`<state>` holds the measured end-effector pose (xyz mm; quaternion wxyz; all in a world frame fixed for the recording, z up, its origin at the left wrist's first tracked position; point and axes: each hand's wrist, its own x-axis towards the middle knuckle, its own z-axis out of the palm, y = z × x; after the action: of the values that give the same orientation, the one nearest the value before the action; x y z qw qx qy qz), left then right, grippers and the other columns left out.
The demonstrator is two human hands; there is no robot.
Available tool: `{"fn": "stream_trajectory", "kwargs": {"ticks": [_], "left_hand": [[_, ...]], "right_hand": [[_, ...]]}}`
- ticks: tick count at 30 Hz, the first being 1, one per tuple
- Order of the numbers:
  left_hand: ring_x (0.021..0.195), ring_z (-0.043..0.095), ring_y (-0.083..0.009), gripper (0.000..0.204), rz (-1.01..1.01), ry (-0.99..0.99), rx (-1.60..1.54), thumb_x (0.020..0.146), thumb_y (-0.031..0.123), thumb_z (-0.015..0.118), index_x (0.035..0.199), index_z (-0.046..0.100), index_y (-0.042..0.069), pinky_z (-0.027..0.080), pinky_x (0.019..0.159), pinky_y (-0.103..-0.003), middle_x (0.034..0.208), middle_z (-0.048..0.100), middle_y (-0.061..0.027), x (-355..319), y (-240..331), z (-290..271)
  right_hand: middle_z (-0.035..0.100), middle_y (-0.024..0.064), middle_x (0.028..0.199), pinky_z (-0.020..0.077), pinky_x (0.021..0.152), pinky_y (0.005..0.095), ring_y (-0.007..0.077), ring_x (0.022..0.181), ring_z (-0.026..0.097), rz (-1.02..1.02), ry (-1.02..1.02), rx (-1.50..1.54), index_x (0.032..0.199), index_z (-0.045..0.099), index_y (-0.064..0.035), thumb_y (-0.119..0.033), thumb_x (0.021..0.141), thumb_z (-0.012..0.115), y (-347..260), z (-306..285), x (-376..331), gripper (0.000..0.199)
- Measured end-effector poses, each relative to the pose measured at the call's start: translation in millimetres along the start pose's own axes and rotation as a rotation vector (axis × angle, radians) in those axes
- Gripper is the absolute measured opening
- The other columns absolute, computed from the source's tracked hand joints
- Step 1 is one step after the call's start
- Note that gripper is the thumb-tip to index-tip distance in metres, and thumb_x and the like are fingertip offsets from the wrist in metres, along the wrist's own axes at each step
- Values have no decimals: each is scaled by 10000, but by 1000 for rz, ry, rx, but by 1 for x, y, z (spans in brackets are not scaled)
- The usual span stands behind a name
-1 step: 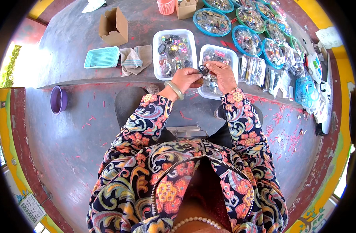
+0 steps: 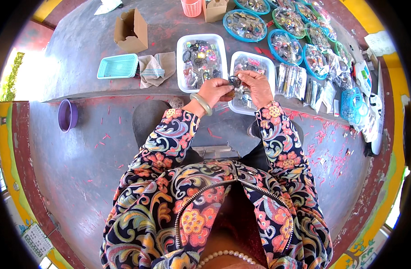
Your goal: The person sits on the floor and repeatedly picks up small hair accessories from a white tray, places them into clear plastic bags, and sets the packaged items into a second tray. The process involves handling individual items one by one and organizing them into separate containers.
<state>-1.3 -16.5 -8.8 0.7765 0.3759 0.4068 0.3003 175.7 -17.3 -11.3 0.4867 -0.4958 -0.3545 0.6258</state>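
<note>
Over the gap between two white trays, both my hands hold a small dark ring-shaped thing (image 2: 234, 81), too small to name surely. My left hand (image 2: 216, 91), with a pale bangle at the wrist, pinches it from the left. From the right, the thumb and fingers of my right hand (image 2: 256, 88) close on its edge. Under my right hand lies the smaller white tray (image 2: 271, 67), holding small items in clear wrapping. Just left of it, the larger white tray (image 2: 180, 62) is filled with mixed small dark and coloured pieces.
A cloth (image 2: 158, 69) lies beside a turquoise basket (image 2: 118, 67), with an open cardboard box (image 2: 131, 31) behind. Several round basins, such as a blue one (image 2: 270, 44), hold bagged items at the back right. A purple bucket (image 2: 68, 115) stands lower left, beyond the ledge.
The dark ring-shaped thing has turned very slightly between my fingers. Both hands stay in the same place.
</note>
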Motion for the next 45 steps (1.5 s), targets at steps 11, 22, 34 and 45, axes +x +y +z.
{"fn": "stream_trajectory", "kwargs": {"ticks": [11, 22, 34, 45], "left_hand": [[753, 611, -160, 187, 49, 69, 2, 814, 100, 563, 946, 572, -32, 512, 666, -261, 844, 606, -83, 4, -5, -4], [760, 592, -144, 215, 75, 91, -178, 836, 133, 549, 983, 571, -22, 512, 618, -258, 889, 602, -63, 5, -3, -1], [589, 568, -108, 212, 292, 226, 77, 839, 152, 550, 883, 609, -47, 491, 501, -211, 745, 596, -59, 4, -2, 0], [619, 578, -83, 281, 62, 174, 236, 810, 266, 589, 862, 607, -10, 372, 408, -195, 703, 617, -42, -1, 8, -3]], "right_hand": [[604, -2, 745, 370, 600, 171, 52, 650, 498, 83, 40, 50, 850, 638, -23, -105, 767, 631, -7, 4, -3, 117], [596, 19, 793, 430, 670, 201, 82, 708, 541, 15, -94, 23, 868, 595, -8, -52, 771, 611, 6, -2, 3, 108], [568, -13, 735, 394, 629, 195, 64, 687, 495, -70, -156, -179, 817, 602, -17, -45, 746, 630, -2, 7, -1, 81], [574, -7, 694, 426, 573, 200, 80, 612, 541, 72, 52, 120, 812, 583, -47, -117, 778, 624, 3, -4, 2, 88]]}}
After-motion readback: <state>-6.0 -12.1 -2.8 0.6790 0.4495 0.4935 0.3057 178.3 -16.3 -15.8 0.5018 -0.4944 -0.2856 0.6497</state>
